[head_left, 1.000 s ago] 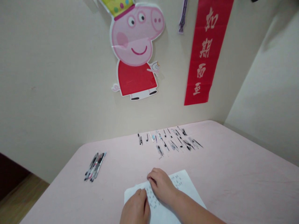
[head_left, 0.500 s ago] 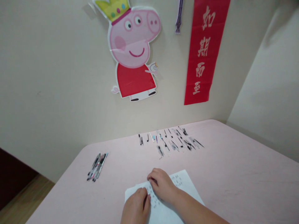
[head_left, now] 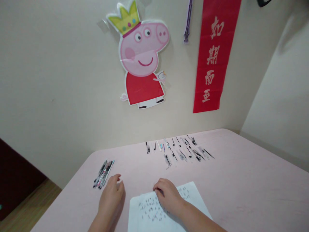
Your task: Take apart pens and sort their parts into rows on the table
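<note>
A white sheet of paper (head_left: 142,222) covered with rows of small dark marks lies on the pink-covered table in front of me. My right hand (head_left: 167,193) rests on it near the top edge, fingers curled together; whatever they may hold is hidden. To the left of the sheet, my left hand (head_left: 111,193) is over the table with thumb and forefinger apart and nothing visible between them. Just beyond it lies a bundle of pens (head_left: 103,174), side by side and slanted, with dark, clear and pinkish parts.
Toward the wall, disassembled pen parts (head_left: 178,154) are laid out in two rows of small groups on the pink table (head_left: 241,167). A cartoon pig cutout (head_left: 145,88), a red banner (head_left: 214,64) and a purple hanging cord (head_left: 187,25) are on the wall behind.
My left hand has left the paper and moved left toward the pen bundle, its fingers parting. More marks on the sheet now show. My right hand stays on the paper. The view has tilted slightly.
</note>
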`<state>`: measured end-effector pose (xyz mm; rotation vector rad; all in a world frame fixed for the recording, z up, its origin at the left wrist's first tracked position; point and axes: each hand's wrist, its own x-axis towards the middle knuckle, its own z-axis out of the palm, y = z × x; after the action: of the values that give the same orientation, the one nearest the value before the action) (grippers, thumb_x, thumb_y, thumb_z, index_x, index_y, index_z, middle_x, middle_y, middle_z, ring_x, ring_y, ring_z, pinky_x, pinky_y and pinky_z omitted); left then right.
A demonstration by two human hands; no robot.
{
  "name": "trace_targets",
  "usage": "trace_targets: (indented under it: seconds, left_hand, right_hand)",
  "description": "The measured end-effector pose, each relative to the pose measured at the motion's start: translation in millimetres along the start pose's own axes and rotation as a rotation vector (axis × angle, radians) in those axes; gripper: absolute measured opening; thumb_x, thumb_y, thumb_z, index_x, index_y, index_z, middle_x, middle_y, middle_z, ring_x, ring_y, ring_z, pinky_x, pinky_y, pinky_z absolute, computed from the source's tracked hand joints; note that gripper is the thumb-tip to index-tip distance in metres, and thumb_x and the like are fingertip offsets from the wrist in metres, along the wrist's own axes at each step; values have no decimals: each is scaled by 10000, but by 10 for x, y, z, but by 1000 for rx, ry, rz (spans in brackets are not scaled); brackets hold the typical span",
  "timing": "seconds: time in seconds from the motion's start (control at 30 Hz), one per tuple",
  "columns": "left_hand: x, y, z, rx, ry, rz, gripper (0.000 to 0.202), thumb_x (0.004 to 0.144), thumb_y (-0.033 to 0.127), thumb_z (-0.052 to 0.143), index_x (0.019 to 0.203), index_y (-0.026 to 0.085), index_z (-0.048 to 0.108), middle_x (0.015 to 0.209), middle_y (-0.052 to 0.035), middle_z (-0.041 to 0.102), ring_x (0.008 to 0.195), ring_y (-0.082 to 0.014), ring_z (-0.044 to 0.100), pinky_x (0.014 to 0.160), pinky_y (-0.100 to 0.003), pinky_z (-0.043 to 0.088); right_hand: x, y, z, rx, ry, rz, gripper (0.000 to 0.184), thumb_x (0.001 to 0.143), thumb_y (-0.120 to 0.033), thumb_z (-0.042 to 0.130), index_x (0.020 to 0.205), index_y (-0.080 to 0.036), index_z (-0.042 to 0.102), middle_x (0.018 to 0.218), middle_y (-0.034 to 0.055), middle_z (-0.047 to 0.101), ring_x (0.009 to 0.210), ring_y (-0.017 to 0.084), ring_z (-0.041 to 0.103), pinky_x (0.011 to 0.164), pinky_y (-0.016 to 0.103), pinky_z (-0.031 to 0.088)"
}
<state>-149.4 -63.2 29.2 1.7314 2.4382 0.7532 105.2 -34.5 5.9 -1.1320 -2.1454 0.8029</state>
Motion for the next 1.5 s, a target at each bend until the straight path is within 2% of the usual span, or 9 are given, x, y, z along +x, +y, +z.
trace_targets:
  seconds: [0.07, 0.17, 0.37, 0.5, 0.67, 0.83, 1.1, 1.3, 1.5]
  left_hand:
    - [162, -167, -31, 105, 78, -29, 300, 827, 209, 376, 1060, 134, 549, 1118, -144, 610, 1037, -250, 583, 865, -342, 443]
    - [335, -334, -58, 222, 166, -91, 298, 811, 164, 379, 1023, 130, 586, 1018, -142, 642, 987, -253, 602, 874, -345, 444]
    - [423, -419, -100, 467, 238, -140, 333, 855, 220, 382, 1022, 73, 630, 928, -164, 625, 890, -271, 599, 813, -348, 445]
    - [404, -417, -101, 523, 212, -166, 340, 884, 287, 383, 986, 96, 645, 903, -154, 610, 849, -276, 594, 724, -343, 444]
    - [384, -410, -79, 559, 175, -151, 316, 896, 321, 389, 958, 143, 642, 929, -129, 615, 880, -261, 589, 726, -326, 439]
    - [381, -400, -76, 546, 139, -147, 310, 901, 299, 377, 983, 151, 637, 955, -133, 634, 901, -255, 600, 757, -330, 441]
    - [392, -429, -44, 504, 70, -122, 272, 896, 257, 390, 906, 169, 647, 946, -133, 674, 841, -255, 628, 715, -345, 454]
    - [323, -305, -29, 465, 19, 20, 239, 886, 205, 398, 833, 142, 623, 920, -142, 648, 898, -272, 600, 787, -360, 439]
    - [294, -158, 15, 356, -39, 192, 220, 891, 206, 381, 842, 168, 592, 908, -103, 621, 903, -240, 572, 832, -340, 424]
  right_hand:
    - [2, 3, 1, 1, 1, 3, 240, 760, -75, 512, 834, -197, 704, 837, 35, 647, 837, 162, 578, 777, 258, 402]
    - [7, 14, 5, 4, 9, -3, 244, 755, -70, 508, 824, -198, 703, 833, 33, 649, 840, 162, 578, 779, 257, 400]
    - [6, 21, 1, 13, -5, 4, 249, 756, -68, 501, 820, -195, 706, 829, 36, 655, 841, 167, 583, 781, 261, 404]
    - [11, 17, -6, 9, -5, 0, 245, 767, -81, 498, 823, -197, 707, 826, 36, 653, 833, 165, 583, 773, 261, 405]
    - [15, 7, -13, 7, -12, -4, 255, 774, -84, 490, 831, -197, 712, 836, 39, 659, 842, 168, 586, 781, 267, 407]
    - [18, 3, -19, 11, -13, -3, 257, 770, -83, 491, 823, -198, 714, 832, 37, 661, 830, 168, 588, 776, 267, 409]
    - [21, 14, -4, 15, -5, -2, 242, 766, -81, 503, 815, -194, 712, 820, 37, 661, 831, 170, 590, 771, 267, 409]
    - [27, 7, -8, 26, -5, 9, 243, 772, -85, 502, 812, -199, 713, 824, 38, 661, 832, 173, 591, 767, 268, 416]
    - [28, 46, 34, 151, 62, 14, 240, 774, -74, 491, 823, -178, 701, 830, 50, 653, 824, 168, 596, 770, 267, 434]
